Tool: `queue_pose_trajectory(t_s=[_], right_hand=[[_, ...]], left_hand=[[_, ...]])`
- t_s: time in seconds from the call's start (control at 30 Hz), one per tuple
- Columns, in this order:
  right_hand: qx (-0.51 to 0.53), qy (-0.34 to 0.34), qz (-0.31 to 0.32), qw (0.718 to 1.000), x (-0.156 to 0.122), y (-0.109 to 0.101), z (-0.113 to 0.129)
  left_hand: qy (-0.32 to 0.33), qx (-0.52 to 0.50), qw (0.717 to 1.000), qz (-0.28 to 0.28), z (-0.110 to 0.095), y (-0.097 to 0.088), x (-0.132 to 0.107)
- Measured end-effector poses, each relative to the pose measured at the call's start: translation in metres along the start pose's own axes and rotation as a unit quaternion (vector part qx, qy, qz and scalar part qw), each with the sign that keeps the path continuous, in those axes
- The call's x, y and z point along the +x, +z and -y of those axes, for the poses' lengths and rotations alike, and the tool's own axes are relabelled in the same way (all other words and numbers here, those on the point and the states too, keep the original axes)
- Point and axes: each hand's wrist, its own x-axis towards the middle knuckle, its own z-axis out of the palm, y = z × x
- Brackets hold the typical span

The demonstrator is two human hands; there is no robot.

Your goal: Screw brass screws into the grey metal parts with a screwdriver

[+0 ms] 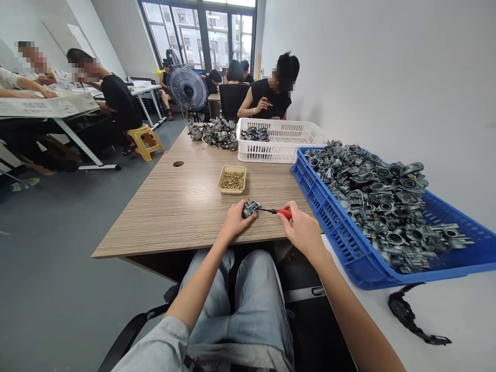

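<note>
My left hand (234, 221) is closed around a small grey metal part (251, 207) and holds it down on the wooden table (182, 201) near the front edge. My right hand (300, 227) grips a red-handled screwdriver (282, 212). Its thin shaft points left and its tip touches the metal part. A small beige tray of brass screws (232, 180) sits just beyond my hands.
A blue crate (329, 217) heaped with grey metal parts stands at my right. A white basket (279, 139) and a loose pile of parts (215, 133) lie farther back. Other people sit working across the table and at left tables. A fan (187, 88) stands behind.
</note>
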Motion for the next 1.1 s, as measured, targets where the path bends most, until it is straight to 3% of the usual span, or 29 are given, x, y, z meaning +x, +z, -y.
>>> queue_pose_trajectory(t_s=[0.2,0.37,0.73,1.1], right_hand=[[0.068,-0.056,-0.055,0.995,0.000,-0.009,-0.012],[0.080,-0.059,-0.053,0.994,-0.001,-0.005,-0.006],[0.050,0.006,-0.064,0.997,0.000,0.009,-0.003],[0.046,0.005,-0.068,0.997,-0.001,0.008,0.001]], left_hand=[[0.000,-0.003,1.000,-0.003,-0.001,0.000,0.000],[-0.003,-0.001,1.000,0.000,-0.001,0.000,0.000],[0.001,-0.002,1.000,0.000,-0.001,0.000,-0.001],[0.003,-0.001,1.000,-0.002,0.000,0.000,-0.001]])
